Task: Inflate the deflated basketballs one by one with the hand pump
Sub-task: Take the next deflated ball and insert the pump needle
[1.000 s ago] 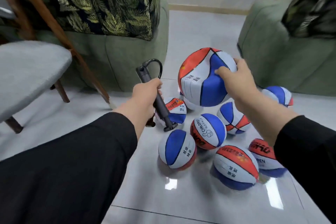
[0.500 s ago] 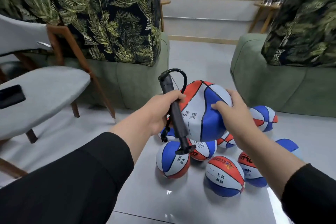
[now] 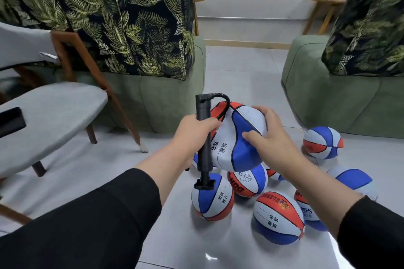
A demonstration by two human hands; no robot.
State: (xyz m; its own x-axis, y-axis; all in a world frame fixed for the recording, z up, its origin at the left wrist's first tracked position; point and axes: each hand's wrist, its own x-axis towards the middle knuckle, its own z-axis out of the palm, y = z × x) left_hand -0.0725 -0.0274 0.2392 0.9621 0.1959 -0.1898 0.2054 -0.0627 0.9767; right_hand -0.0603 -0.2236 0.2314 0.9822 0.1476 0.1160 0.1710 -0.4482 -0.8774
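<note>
My left hand (image 3: pixel 192 132) grips a black hand pump (image 3: pixel 204 137) round its barrel, held nearly upright with the T-handle at the bottom and its short hose curling over the top toward the ball. My right hand (image 3: pixel 265 137) holds a dented, soft red, white and blue basketball (image 3: pixel 236 142) in the air, fingers over its top and thumb on the blue panel. The pump touches the ball's left side. Several smaller balls of the same colours lie on the floor below, among them one (image 3: pixel 213 197) under the pump handle and one (image 3: pixel 278 217) nearest me.
A grey chair (image 3: pixel 50 113) with wooden legs stands at left, a dark phone (image 3: pixel 11 121) on its seat. Green sofas with leaf-print cushions stand behind (image 3: pixel 153 102) and at right (image 3: pixel 341 102). The floor is glossy pale tile (image 3: pixel 240 67). Another ball (image 3: pixel 322 142) lies by the right sofa.
Both hands have come together: the pump now lies against the held ball's left side. The ball has turned in my right hand, and the view has tilted up.
</note>
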